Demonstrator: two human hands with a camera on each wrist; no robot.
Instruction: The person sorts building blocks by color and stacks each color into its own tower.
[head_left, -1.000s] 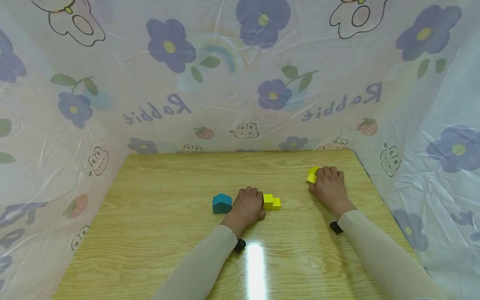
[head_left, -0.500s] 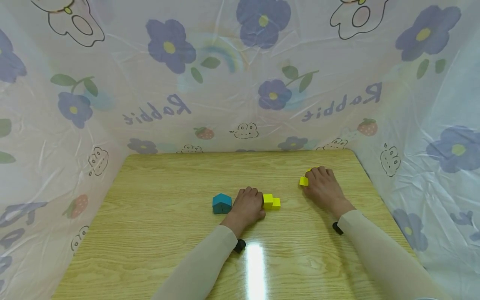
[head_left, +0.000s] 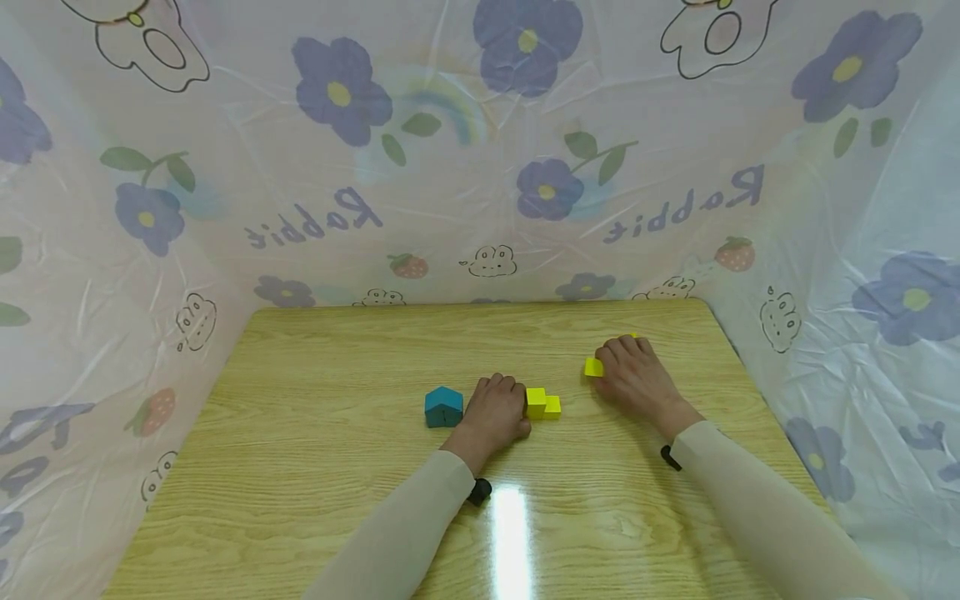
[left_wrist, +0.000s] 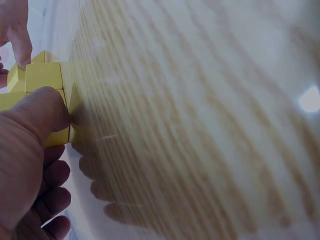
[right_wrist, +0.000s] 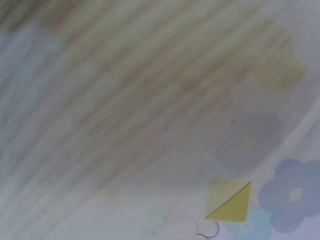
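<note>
My left hand [head_left: 495, 410] rests low over the table's middle. In the left wrist view its thumb presses a yellow block [left_wrist: 60, 137], with its other fingers curled on the far side. A yellow cube [head_left: 536, 403] and a lower yellow block [head_left: 552, 407] sit just right of this hand. Farther right, my right hand [head_left: 633, 377] holds a small yellow block [head_left: 593, 367] at its left side, mostly covered by the fingers. Behind its knuckles, a sliver of yellow [head_left: 633, 335] shows. The right wrist view has a yellow square piece [right_wrist: 228, 200] split by a diagonal line, but no hand.
A blue house-shaped block [head_left: 444, 407] stands close to the left hand's left side. The wood-grain table [head_left: 337, 358] is bordered by a flower-printed curtain [head_left: 435, 183] at the back and sides. Glare lies on the tabletop near the front.
My right hand has slid left and slightly nearer, carrying the small yellow block with it; another yellow piece stays behind it. The left hand and the blocks beside it hold still.
</note>
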